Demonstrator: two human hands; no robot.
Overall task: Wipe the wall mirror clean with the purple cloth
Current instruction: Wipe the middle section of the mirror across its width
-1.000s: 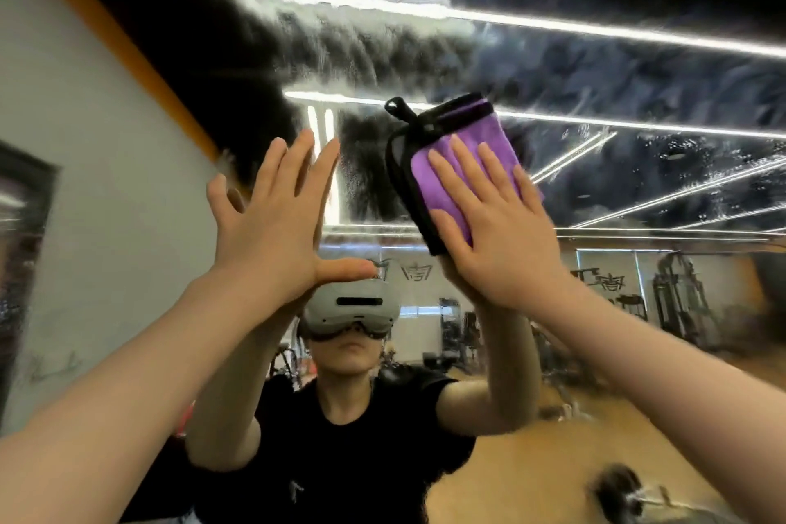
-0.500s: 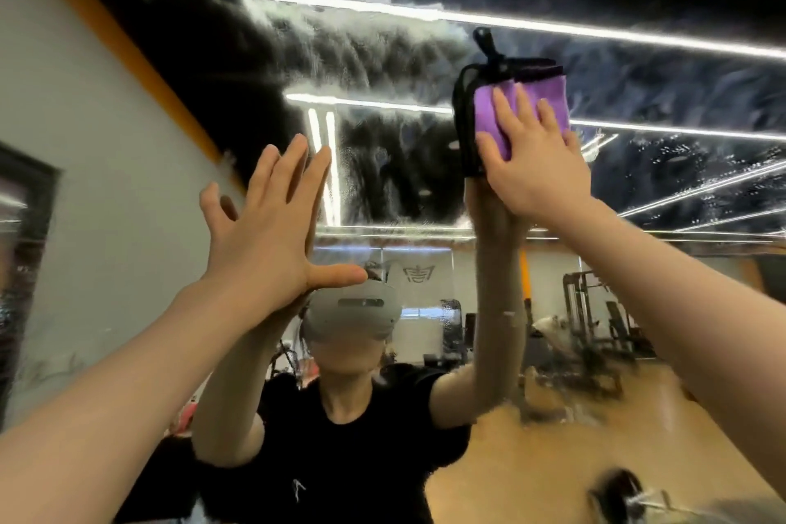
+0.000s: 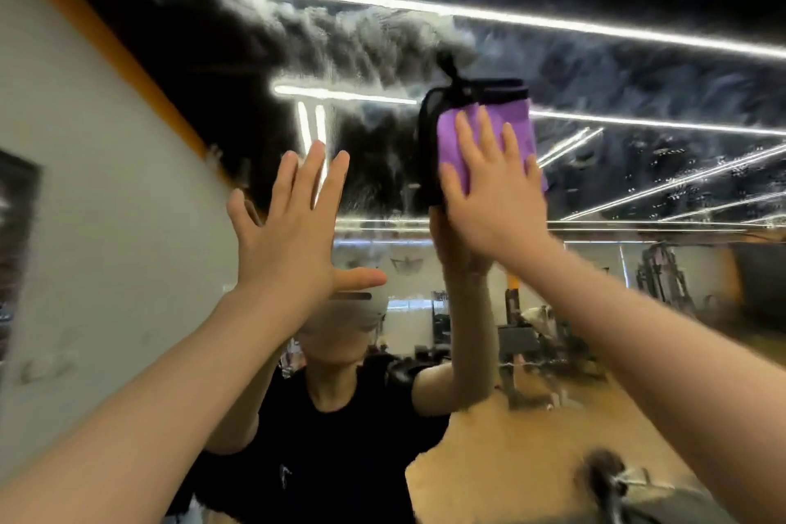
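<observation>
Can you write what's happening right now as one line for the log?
right hand presses purple cloth flat on mirror | left hand open on glass | streaks remain

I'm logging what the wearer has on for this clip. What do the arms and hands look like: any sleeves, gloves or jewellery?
Both forearms are bare up to the frame edge, with no sleeves showing on them. The left hand and right hand wear no gloves, and no rings, watch or bands are visible. The mirror reflection shows a short-sleeved black T-shirt.

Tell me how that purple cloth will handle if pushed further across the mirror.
The purple cloth looks soft and floppy, folded flat under the right hand, so it probably bunches at edges. The streaky wall mirror seems damp, so it likely glides easily.
</observation>
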